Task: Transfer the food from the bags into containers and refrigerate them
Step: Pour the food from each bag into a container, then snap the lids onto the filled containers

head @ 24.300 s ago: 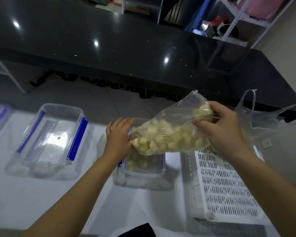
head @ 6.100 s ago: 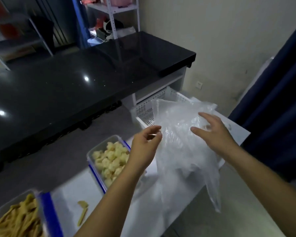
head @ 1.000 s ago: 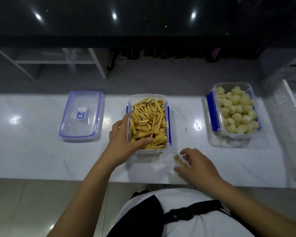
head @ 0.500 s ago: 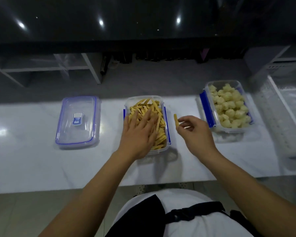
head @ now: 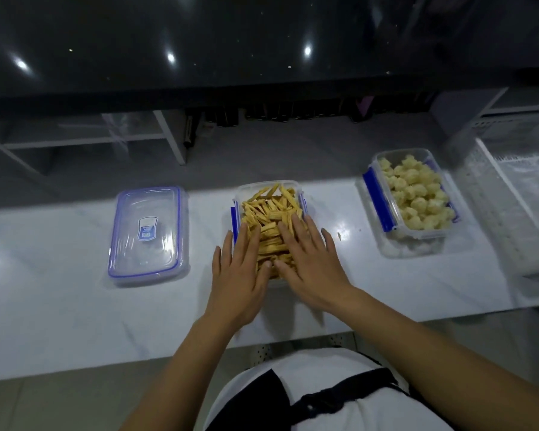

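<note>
Along the far side, a glossy black stone counter (head: 262, 42) spans the view, with a white marble-patterned worktop (head: 59, 306) nearer the person. A white perforated plastic crate (head: 507, 219) sits at the worktop's right end. Just left of it stands an uncovered clear rectangular plastic container with blue side clips (head: 411, 247), full of pale lumpy food pieces (head: 417, 194). Well to the left, a clear rectangular lid with a blue rim and blue label (head: 148, 234) lies flat. Between them stands a second clear rectangular container (head: 266, 183), heaped with yellow stick-shaped food pieces (head: 268, 209). The left hand (head: 240, 275) and right hand (head: 311, 262) rest flat on the sticks at the near end, fingers straight and spread, grasping nothing, thumbs nearly meeting. A small yellowish crumb (head: 339, 235) lies just right of the right hand.
</note>
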